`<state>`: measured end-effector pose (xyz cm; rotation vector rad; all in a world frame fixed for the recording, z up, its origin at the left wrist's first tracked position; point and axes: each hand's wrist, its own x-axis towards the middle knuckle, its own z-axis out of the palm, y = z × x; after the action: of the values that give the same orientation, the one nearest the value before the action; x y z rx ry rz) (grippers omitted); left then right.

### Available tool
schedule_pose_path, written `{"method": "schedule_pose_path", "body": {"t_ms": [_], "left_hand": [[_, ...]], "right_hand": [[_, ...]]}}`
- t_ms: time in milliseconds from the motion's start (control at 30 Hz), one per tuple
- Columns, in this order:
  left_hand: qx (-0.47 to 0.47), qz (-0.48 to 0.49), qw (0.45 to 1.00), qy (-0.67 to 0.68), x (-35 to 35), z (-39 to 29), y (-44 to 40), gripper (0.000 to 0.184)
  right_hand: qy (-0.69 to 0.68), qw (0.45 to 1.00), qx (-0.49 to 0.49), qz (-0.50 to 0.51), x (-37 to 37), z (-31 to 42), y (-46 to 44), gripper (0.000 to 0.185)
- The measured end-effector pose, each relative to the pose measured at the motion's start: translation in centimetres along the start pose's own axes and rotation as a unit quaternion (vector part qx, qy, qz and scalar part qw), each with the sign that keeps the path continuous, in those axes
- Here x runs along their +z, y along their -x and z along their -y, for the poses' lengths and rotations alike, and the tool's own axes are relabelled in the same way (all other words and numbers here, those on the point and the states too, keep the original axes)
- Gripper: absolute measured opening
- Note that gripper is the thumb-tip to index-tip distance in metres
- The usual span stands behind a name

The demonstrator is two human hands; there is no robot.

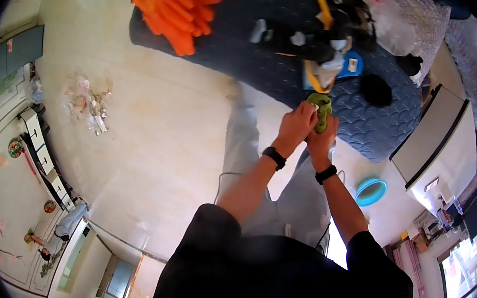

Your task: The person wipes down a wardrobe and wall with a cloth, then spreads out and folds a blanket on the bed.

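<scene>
Green crumpled cloth between both hands

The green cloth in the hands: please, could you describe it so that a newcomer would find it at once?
Start from the dark blue quilted surface in the upper half. Along its lower edge, the left hand and right hand meet. They hold the bunched cloth, set apart by its green from the black bundle to its right.

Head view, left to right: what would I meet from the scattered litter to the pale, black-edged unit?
Scattered litter → orange gloves → green cloth → turquoise basin → pale, black-edged unit.
</scene>
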<state>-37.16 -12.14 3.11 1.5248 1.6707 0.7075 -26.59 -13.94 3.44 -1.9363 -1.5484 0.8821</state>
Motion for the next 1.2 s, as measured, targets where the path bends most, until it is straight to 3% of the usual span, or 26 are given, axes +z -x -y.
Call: {"method": "schedule_pose_path", "body": {"t_ms": [167, 233, 300, 467, 500, 567, 600, 667, 767, 867, 1000, 1200], "left_hand": [[-0.021, -0.033, 0.999, 0.002, -9.8, 7.8, -0.5, 0.018], [-0.078, -0.027, 0.996, 0.027, -13.4, 9.0, -1.0, 0.019], [-0.061, -0.073, 0.994, 0.053, -16.7, 9.6, -1.3, 0.021], [0.018, -0.224, 0.971, 0.078, -25.4, 4.6, -6.2, 0.023], [0.023, -0.237, 0.967, 0.088, -27.2, 3.3, -8.0, 0.023], [0.035, -0.253, 0.961, 0.108, -30.8, 0.3, -11.4, 0.023], [0.044, -0.258, 0.958, 0.116, -32.5, -1.0, -13.4, 0.022], [0.129, -0.372, 0.914, 0.095, -34.4, -2.6, -17.5, 0.022], [0.168, -0.399, 0.896, 0.102, -37.0, -2.9, -22.6, 0.023], [0.161, -0.424, 0.886, 0.095, -38.4, -1.5, -25.5, 0.024], [0.134, -0.383, 0.902, 0.15, -38.4, -0.6, -25.1, 0.026], [0.119, -0.396, 0.884, 0.22, -38.2, 0.1, -24.8, 0.027]], "right_hand": [[-0.033, 0.999, -0.009, 0.009, 10.2, 7.8, 0.8, 0.043], [-0.049, 0.999, 0.004, 0.012, 13.3, 9.7, 1.0, 0.044], [-0.031, 0.998, -0.041, 0.039, 14.4, 11.9, 0.3, 0.046], [-0.063, 0.982, -0.179, -0.006, 11.8, 24.7, -6.2, 0.048], [-0.095, 0.982, -0.163, -0.012, 11.1, 27.4, -7.9, 0.055], [-0.115, 0.955, -0.253, -0.1, 10.0, 32.6, -11.3, 0.061], [-0.101, 0.946, -0.282, -0.127, 9.3, 35.0, -12.9, 0.058], [-0.089, 0.928, -0.326, -0.155, 9.0, 37.4, -16.6, 0.054], [-0.146, 0.91, -0.355, -0.16, 10.3, 40.4, -21.7, 0.048], [-0.108, 0.922, -0.349, -0.126, 12.2, 41.5, -24.4, 0.044], [-0.106, 0.954, -0.254, -0.119, 13.0, 41.3, -23.4, 0.041], [-0.074, 0.963, -0.232, -0.119, 13.2, 41.2, -22.8, 0.038]]}}
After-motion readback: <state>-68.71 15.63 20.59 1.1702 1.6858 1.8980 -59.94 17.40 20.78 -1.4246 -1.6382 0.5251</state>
